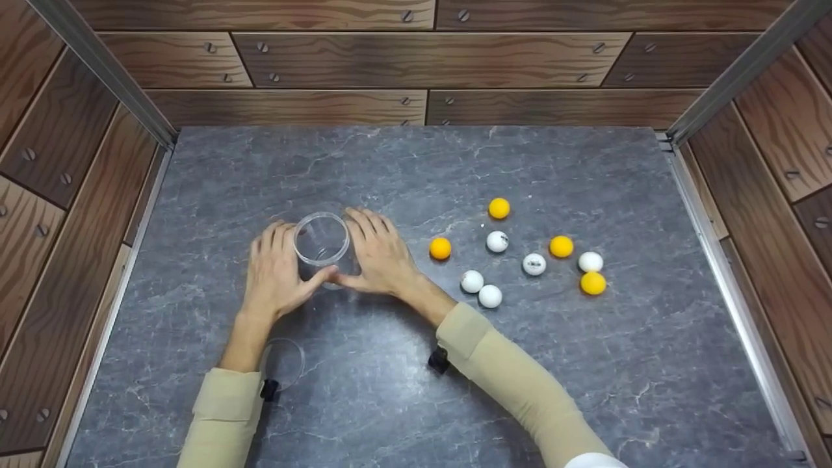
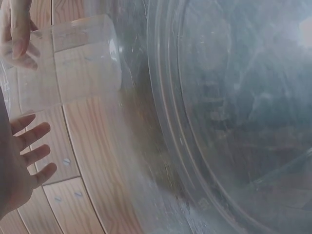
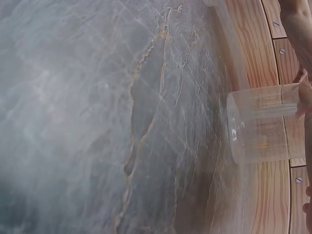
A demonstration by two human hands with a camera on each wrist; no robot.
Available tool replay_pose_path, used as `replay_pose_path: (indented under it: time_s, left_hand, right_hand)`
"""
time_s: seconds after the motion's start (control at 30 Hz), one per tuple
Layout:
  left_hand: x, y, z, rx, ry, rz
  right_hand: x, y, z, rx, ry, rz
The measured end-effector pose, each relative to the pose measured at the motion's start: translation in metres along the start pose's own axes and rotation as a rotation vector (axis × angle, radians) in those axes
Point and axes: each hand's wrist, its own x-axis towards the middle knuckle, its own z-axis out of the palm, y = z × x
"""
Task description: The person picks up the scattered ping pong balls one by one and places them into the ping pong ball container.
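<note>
Holding the jar (image 1: 322, 238), the left hand (image 1: 276, 270) and the right hand (image 1: 377, 257) formed one grip from opposite sides. The left hand bore on the jar's left side and the right hand on its right side; the fingers pointed toward the far side of the jar, and both thumbs met at its near side. The grip was narrowed to the jar's width. The jar was clear, upright and uncovered at the top. Contact between its base and the tabletop (image 1: 364, 403) could not be confirmed.

The lid (image 1: 286, 363), a clear disc with a ridged rim, lay flat on the near side of the jar, slightly to its left, just beside the left sleeve (image 1: 224, 403).

Nine balls lay loose to the right of the jar. Four were orange balls (image 1: 440, 247), one of which was the ball nearest the jar. Five were white balls (image 1: 497, 241); two of these showed dark print. Two white balls sat close together right of the jar and slightly nearer the person. Farthest right of the jar, a white ball and an orange ball sat side by side.

Wood-patterned walls (image 1: 416, 58) stood beyond the jar and to either side of it.
</note>
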Motion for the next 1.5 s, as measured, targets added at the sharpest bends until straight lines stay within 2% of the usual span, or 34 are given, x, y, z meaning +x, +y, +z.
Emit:
replay_pose_path:
  time_s: [0.47, 0.77, 1.17, 1.5]
  left_hand:
    - [-0.002, 0.011, 0.003, 0.011, -0.012, 0.009]
    - [-0.003, 0.019, 0.005, 0.042, -0.038, 0.014]
    - [-0.002, 0.030, 0.011, 0.027, -0.021, 0.025]
    - [-0.002, 0.038, 0.014, 0.026, 0.013, 0.059]
  right_hand:
    - [-0.012, 0.006, -0.002, -0.023, 0.068, -0.018]
    - [-0.021, 0.010, -0.005, -0.032, 0.055, -0.005]
    - [-0.031, 0.015, -0.009, -0.059, 0.062, 0.003]
    - [-0.038, 0.021, -0.011, -0.047, 0.060, 0.003]
